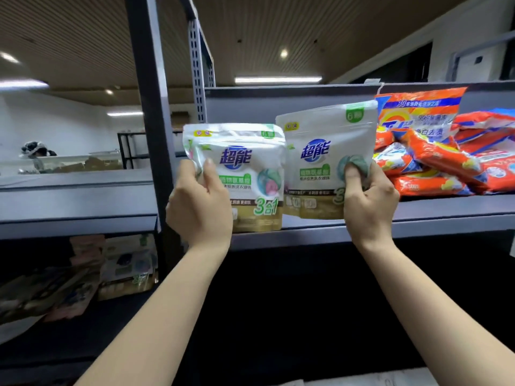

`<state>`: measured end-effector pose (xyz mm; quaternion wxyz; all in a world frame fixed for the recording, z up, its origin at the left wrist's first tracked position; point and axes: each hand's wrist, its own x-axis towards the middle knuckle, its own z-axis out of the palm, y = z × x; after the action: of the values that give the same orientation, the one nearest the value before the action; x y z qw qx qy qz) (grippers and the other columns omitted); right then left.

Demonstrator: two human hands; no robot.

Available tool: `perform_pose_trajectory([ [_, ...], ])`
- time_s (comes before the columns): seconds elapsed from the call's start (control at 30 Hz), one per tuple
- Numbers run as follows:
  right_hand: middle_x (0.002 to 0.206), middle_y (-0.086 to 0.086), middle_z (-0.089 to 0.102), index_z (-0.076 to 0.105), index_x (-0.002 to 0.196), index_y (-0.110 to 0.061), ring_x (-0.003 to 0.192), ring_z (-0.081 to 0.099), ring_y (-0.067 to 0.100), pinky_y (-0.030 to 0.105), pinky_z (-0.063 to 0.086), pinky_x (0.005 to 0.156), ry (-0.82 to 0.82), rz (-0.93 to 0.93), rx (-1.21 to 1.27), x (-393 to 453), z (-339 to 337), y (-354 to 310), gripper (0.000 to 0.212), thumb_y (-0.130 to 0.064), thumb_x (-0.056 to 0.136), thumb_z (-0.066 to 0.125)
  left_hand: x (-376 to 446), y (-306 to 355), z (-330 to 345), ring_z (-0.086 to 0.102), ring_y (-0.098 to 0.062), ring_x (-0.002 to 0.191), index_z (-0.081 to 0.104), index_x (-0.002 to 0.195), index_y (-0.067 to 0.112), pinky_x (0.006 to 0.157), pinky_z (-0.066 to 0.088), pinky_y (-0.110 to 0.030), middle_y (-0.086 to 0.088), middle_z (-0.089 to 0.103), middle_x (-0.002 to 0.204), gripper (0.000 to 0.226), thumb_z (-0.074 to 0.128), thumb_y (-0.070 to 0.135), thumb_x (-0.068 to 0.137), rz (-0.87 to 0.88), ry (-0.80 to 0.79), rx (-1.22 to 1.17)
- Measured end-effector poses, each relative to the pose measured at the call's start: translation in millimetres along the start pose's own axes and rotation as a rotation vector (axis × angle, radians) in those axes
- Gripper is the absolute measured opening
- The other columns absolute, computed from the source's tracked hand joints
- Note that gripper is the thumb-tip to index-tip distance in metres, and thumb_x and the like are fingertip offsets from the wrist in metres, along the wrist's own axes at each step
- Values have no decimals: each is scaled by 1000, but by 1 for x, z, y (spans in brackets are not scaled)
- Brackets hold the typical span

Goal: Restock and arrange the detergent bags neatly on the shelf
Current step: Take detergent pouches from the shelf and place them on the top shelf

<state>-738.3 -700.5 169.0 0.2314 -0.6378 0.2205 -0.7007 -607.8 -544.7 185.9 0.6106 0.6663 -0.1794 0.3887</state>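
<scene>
Our left hand (199, 203) has its fingers curled round the lower left side of a white detergent pouch (245, 174), thumb pressed on its front. This left pouch has blue characters, a green band, a gold base and "3合1" printed low. It stands at the shelf's (306, 232) front edge, near the left post. Just beside it, our right hand (369, 203) pinches a matching second pouch (323, 160), tilted slightly. Orange detergent bags (434, 154) lie heaped toward the shelf's right end.
</scene>
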Motion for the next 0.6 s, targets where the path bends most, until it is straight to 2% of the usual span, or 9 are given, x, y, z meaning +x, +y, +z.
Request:
perform_pose_trajectory([
  [0.1,83,5,64,64,100,-11,81,56,27,29,31,65,-26,4,-47,23,9,17,19,-23,97,50,12,-4,35,58,-37,86,52,90,8,63,31,-33,-13,67,93,30,43,36,97,-50,-45,93],
  [0.17,86,9,66,63,101,-9,79,54,27,29,27,63,-50,-6,-77,34,19,27,20,-23,98,49,22,-12,56,58,-37,87,52,95,8,64,33,-34,-14,66,96,30,40,35,97,-81,-82,140],
  [0.27,86,12,66,61,96,-8,77,54,29,34,31,63,-111,-24,-110,47,38,39,20,-22,98,47,39,-23,88,57,-38,95,53,101,9,70,33,-35,-16,64,106,29,38,34,97,-189,-135,185],
  [0.33,80,8,61,56,88,-12,76,54,29,34,32,62,-153,-33,-117,56,52,44,17,-21,98,46,51,-28,108,56,-39,101,53,107,9,73,34,-37,-16,63,113,31,37,34,98,-273,-163,212],
  [0.4,76,0,55,50,84,-17,72,50,23,31,26,61,-192,-27,-109,66,67,48,15,-20,99,46,60,-33,131,55,-40,106,51,112,9,75,35,-38,-17,61,118,31,35,33,99,-347,-196,239],
  [0.53,77,-3,53,54,90,-12,71,47,20,30,24,60,-257,-20,-150,85,102,56,16,-19,100,43,72,-49,177,52,-39,115,42,122,6,84,39,-40,-17,54,129,28,35,19,99,-464,-309,245],
  [0.6,79,0,54,55,93,-9,72,47,23,31,25,60,-302,-12,-133,92,122,61,18,-18,100,41,76,-60,198,45,-38,124,34,130,1,94,38,-41,-18,45,138,38,42,10,95,-486,-443,245],
])
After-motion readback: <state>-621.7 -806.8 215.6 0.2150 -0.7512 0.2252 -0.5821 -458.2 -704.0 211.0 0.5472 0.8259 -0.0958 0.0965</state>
